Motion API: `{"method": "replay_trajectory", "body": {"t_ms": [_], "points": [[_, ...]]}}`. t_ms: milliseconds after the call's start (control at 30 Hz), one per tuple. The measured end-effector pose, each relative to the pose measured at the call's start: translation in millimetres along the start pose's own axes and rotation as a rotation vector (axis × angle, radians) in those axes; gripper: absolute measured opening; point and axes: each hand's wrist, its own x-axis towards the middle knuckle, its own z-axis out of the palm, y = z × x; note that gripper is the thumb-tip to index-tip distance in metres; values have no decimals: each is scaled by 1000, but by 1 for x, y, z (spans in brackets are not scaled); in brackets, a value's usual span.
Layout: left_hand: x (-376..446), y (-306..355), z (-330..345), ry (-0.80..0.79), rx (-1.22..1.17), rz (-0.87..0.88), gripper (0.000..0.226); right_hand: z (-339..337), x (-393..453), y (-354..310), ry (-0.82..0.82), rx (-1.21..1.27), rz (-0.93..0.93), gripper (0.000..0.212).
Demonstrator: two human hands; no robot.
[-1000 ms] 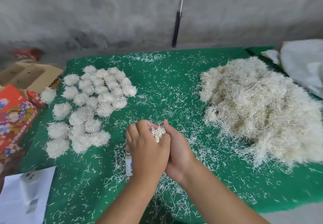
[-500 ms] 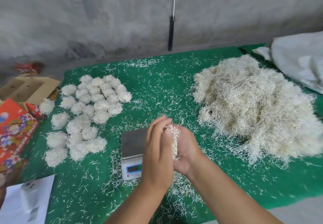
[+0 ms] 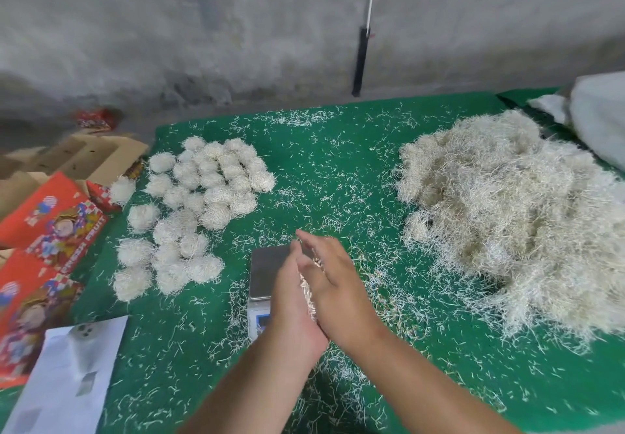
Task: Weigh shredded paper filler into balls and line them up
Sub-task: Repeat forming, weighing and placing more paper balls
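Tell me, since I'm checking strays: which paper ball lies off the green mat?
The ball at the cluster's left edge, against the red carton; all others sit on the mat.

We see a rough green felt mat point(image 3: 338, 163), wispy paper shreds point(image 3: 507, 213), brushed metal scale point(image 3: 267, 271), glossy cardboard boxes point(image 3: 50, 224)

left hand point(image 3: 293, 301): flat, fingers straight | right hand point(image 3: 338, 284): flat against it, apparently pressing

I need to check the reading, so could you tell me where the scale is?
The scale sits near centre on the green mat, partly behind the left hand, right of the paper balls.
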Motion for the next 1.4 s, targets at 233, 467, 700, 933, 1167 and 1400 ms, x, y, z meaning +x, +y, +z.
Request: {"method": "replay_trajectory", "body": {"t_ms": [233, 467, 700, 933, 1167, 1400], "points": [[8, -4, -12, 125, 217, 164, 56, 5, 11, 5, -106, -153, 109, 87], [52, 0, -57, 300, 572, 423, 31, 16, -6, 39, -349, 450, 473, 52], [64, -10, -81, 71, 720, 215, 74, 18, -11, 59, -310, 319, 376, 30], [76, 7, -121, -226, 772, -10, 79, 24, 11, 80, -115, 299, 535, 43], [136, 18, -156, -42, 505, 23, 57, 41, 31, 78, -245, 266, 693, 80], [229, 19, -170, 159, 598, 93, 69, 22, -6, 116, -155, 150, 849, 39]]}}
